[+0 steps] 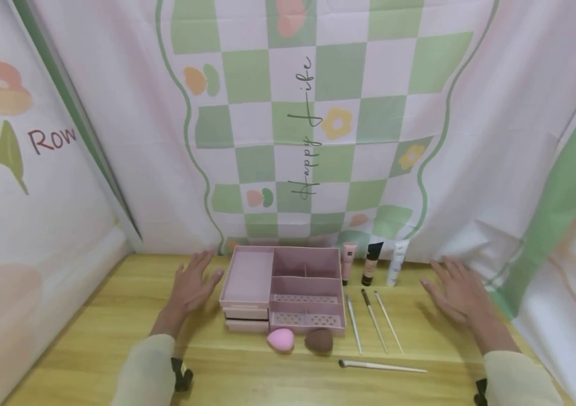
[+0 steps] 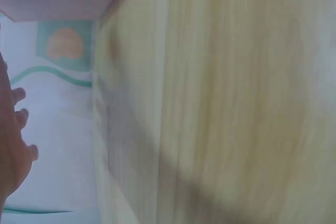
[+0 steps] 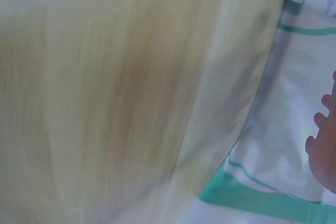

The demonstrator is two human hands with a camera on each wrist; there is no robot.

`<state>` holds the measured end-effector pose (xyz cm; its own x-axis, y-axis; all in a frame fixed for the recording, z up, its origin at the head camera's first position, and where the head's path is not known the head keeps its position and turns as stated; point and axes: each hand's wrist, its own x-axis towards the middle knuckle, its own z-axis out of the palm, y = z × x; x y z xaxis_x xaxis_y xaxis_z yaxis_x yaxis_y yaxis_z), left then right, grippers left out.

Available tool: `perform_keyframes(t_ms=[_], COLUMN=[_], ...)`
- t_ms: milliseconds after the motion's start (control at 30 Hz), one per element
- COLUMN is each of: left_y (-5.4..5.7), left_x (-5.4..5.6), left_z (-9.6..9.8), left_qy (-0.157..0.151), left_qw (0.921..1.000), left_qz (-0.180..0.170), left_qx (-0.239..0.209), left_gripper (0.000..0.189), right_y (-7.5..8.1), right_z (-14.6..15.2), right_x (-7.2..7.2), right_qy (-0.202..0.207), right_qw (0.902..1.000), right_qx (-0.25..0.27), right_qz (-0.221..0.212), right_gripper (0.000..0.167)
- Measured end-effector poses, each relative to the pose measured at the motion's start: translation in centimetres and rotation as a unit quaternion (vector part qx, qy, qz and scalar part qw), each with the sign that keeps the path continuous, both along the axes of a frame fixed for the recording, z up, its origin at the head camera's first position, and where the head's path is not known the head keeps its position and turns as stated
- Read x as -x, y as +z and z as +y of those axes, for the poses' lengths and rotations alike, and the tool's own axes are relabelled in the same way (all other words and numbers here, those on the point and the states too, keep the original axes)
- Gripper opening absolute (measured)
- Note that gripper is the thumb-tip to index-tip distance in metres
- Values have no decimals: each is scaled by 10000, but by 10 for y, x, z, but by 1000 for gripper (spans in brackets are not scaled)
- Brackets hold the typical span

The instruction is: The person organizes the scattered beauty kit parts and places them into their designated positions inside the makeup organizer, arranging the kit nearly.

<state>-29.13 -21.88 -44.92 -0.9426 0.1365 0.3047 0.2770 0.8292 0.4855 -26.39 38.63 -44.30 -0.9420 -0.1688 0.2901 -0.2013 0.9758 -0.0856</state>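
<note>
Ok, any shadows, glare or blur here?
Head: even light, pink rectangular organizer sharp; left wrist: soft diagonal shadow across the yellowish wood-grain tabletop, bluish glare at the right edge; right wrist: hazy, grain blurred, faint shadow beside the white-and-green cloth.

The person is wearing pale cream long sleeves, the left sleeve [image 1: 145, 369] and the right sleeve [image 1: 518, 379] matching in colour, each ending in a softly rounded edge below the bare left hand [image 1: 193, 286] and the bare right hand [image 1: 460, 293]. A small black fitting [image 1: 182, 376] is jutting from the left sleeve's inner side, showing 2 dark lobes; a similar black piece [image 1: 480, 390] is sitting at the right sleeve, its finer detail looking too small to tell.
</note>
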Motion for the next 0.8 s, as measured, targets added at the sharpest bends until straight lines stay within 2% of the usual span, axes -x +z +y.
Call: perform_keyframes(t_ms=[100,233,300,500,633,800], left_y=[-1,-3,-3,-5,-9,-9], left_x=[-3,-7,-10,-18,-25,-34], left_z=[3,9,13,28,36,43], left_qy=[-184,-425,-532,-881,-957,-1021], left_qw=[9968,9825,9745,9465,9294,9207], left_qz=[-99,-254,-270,-489,-716,-701], left_qx=[-770,-1795,-2163,-3067,-3493,-3700], left_gripper=[67,64,63,62,61,58], right_y=[4,8,9,15,18,21], right_z=[-8,-18,-22,-32,-41,-53], right_x=[-3,-6,-7,-13,-17,-21], right_qy=[118,102,62,-51,-80,-42], right_qw=[9995,9974,9948,9821,9707,9571], right_qx=[266,717,994,1756,2218,2676], right_qz=[130,-47,-232,-688,-921,-1112], right_gripper=[70,70,71,72,69,60])
